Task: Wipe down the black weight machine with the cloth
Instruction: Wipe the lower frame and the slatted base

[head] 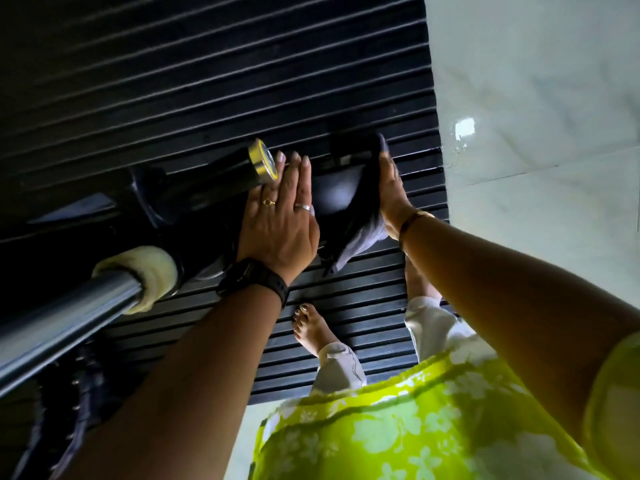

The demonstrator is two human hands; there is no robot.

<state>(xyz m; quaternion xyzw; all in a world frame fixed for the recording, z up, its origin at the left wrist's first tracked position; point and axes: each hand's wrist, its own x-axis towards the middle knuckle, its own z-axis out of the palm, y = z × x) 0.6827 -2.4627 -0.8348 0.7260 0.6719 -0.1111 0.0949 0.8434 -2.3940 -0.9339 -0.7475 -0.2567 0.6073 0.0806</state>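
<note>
My right hand (389, 188) is flat and open, with the fingers straight. It presses the grey cloth (360, 233) against the side of a dark padded part (332, 195) of the black weight machine (194, 202). The cloth sits between my palm and the pad, and its loose end hangs down below my wrist. I think I hold it flat like this so more of the cloth rubs the pad at once.

My left hand (280, 220) is open too, fingers straight and close together. It lies flat on the other side of the same part, just beside a black tube with a gold and silver end cap (264, 161). It holds nothing. I think it keeps the part from swinging while the other hand wipes. There are two rings on its fingers and a black watch (254, 280) on the wrist.

Lower left, a shiny metal bar (62, 323) comes toward me, with a pale worn wrap (145, 275) around it. Past that the machine is too dark to make out.

Under it all is a black ribbed mat (346, 310). My bare foot (313, 329) stands near its front edge. Off the mat's right edge, the floor is pale shiny tile (536, 98).
</note>
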